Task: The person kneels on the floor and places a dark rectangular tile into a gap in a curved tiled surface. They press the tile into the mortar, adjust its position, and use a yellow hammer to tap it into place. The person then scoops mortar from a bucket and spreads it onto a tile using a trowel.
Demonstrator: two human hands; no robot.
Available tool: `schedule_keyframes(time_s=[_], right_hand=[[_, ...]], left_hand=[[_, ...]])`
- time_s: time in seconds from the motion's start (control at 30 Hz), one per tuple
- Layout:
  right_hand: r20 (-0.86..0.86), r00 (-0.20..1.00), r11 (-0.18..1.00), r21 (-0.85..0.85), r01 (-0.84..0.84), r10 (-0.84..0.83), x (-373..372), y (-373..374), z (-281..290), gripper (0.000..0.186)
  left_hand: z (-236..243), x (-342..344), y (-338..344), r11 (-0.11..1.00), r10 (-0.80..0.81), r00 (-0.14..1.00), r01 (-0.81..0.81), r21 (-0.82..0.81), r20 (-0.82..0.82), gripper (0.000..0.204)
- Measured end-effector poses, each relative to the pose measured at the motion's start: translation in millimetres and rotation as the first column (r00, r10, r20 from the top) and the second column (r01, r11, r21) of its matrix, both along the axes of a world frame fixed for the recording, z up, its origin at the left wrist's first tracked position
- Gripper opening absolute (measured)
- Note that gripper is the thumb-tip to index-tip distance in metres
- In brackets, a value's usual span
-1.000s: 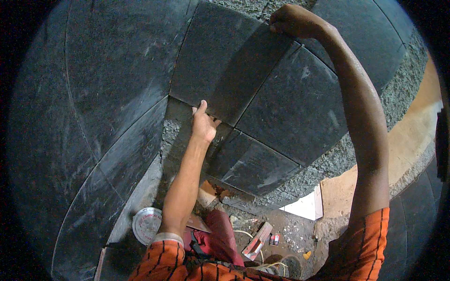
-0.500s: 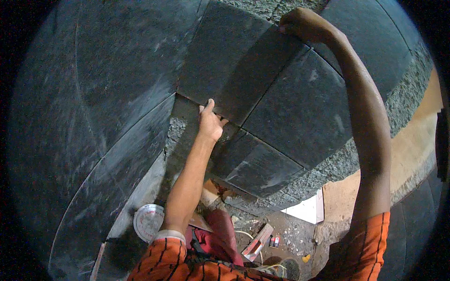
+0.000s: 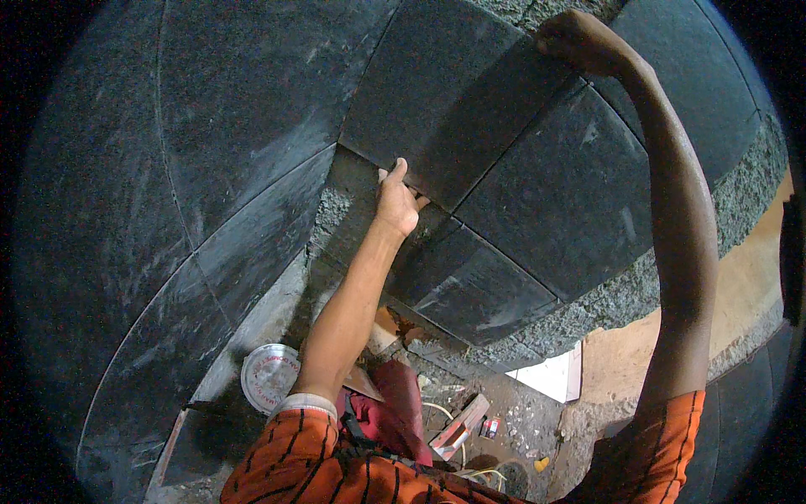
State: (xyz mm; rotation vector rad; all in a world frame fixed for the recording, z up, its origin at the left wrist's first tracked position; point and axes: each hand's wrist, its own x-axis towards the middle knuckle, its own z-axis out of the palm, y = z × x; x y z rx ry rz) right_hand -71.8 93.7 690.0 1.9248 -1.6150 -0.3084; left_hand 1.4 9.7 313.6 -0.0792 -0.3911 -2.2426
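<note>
Along the left, large wall tiles (image 3: 252,92) stand close together, meeting the next face in a corner. Low beside them, a round lid (image 3: 270,378) sits near the person's left elbow, apparently kept out of the reaching arm's way. Rightward comes a bare patch (image 3: 334,210), rough and grey, directly below the tile (image 3: 445,92), so nothing visible props that edge except the left hand (image 3: 399,206). This hand is clamped on the lower edge, thumb lying up the face and fingers hooked beneath, a grip that would seem to bear weight and keep the edge from slipping. The tile lies between the corner and the side tile (image 3: 554,189), a thin dark joint running along its right edge. Below, the lower tile (image 3: 483,286) touches only near its right corner, which leaves room for the fingers. On the floor, a tool (image 3: 460,427) and a small packet (image 3: 489,427) lie within reach but clear of both arms. Furthest right, the right hand (image 3: 579,42) is curled at the tile's upper right corner, diagonally opposite the other, likely steadying it; its fingertips are hidden, so whether they pinch or merely press I cannot tell.
</note>
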Motion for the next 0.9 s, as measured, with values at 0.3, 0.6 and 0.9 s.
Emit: schedule_keyframes(time_s=[0.3,0.6,0.9], right_hand=[[-0.016,1.000,0.999,0.049,0.002,-0.001,17.6,-4.0,-2.5,0.024],[-0.140,0.983,0.992,0.021,0.122,-0.118,22.5,0.7,-2.5,0.025],[0.000,0.998,0.996,0.061,0.066,-0.066,19.9,-19.7,-28.7,0.025]], left_hand=[[4.1,10.3,-1.0,1.000,0.025,0.999,-0.025,-0.003,0.031,0.059],[-6.3,5.7,-6.7,0.999,-0.016,0.999,0.013,-0.051,-0.051,0.062],[-19.0,24.0,-1.0,0.998,0.068,0.995,-0.069,0.015,0.072,0.046]])
